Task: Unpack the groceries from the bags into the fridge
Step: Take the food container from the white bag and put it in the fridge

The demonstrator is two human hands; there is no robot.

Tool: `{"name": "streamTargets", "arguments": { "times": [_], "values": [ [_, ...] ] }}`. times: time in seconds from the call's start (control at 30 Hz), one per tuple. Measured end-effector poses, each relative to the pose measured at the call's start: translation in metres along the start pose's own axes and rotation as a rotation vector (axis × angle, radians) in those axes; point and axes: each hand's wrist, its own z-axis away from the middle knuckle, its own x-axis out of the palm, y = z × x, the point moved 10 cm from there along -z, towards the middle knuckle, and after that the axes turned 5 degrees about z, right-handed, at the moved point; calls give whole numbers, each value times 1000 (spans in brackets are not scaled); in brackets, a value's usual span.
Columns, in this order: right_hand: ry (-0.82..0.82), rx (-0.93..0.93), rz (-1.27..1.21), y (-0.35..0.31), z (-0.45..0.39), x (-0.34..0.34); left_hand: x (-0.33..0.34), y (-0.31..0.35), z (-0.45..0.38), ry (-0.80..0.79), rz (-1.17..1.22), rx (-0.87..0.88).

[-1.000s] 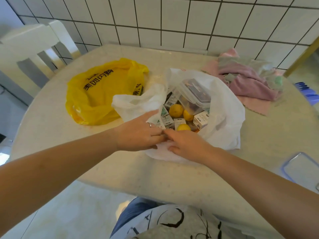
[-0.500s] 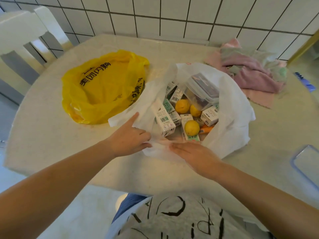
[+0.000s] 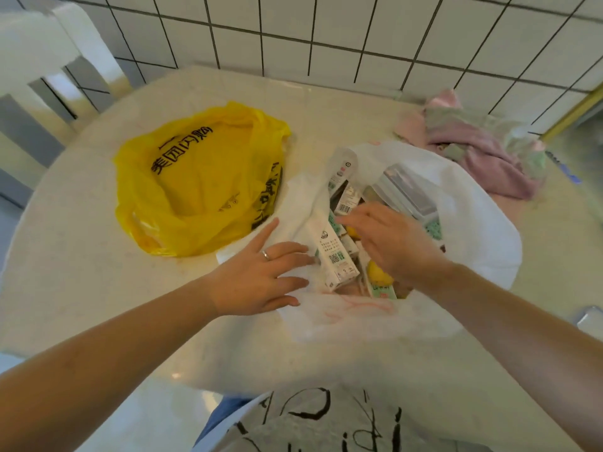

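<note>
Fingers of the right hand (image 3: 396, 244) are loosely spread and reach down into the mouth of the white bag (image 3: 470, 230), above the cartons; nothing is gripped, though contact underneath cannot be told. The left hand (image 3: 261, 278), ring on one finger, lies flat with straight fingers on the bag's near-left flap, pressing it open against the table (image 3: 81, 256).

Step in hand, by judgement: selecting the first item to lift out. The next move calls for closing round one item, likely the tall carton (image 3: 332, 252) leaning beside the fingertips.

Contents: rigid printed cartons, box-shaped; a smooth round yellow fruit (image 3: 378, 275); a clear hard-plastic lidded container (image 3: 408, 194) at the far side. The bag is thin, limp, crinkled film. A yellow bag (image 3: 195, 184) of the same film lies slack just beside it. No fridge is in view.
</note>
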Motion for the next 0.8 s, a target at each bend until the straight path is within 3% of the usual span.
{"name": "streamTargets", "arguments": {
  "times": [0.1,0.17,0.23,0.33,0.4,0.57,0.73,0.8],
  "values": [
    [-422,146,268,43,-35,49,8,1,3,-85,-18,124],
    [-552,128,285,56,-43,79,15,-5,9,-144,-23,169],
    [-578,67,190,54,-53,101,19,-16,15,-187,-33,186],
    [-486,-6,14,35,-78,105,19,-44,26,-185,3,142],
    [-475,-82,64,27,-93,109,20,-62,33,-172,27,102],
    [-633,-161,108,31,-119,143,40,-72,44,-194,35,38],
    [-707,-234,61,34,-116,162,75,-67,48,-296,97,-42],
    [-814,-284,157,34,-103,177,86,-65,54,-349,128,-67]
  ]
}}
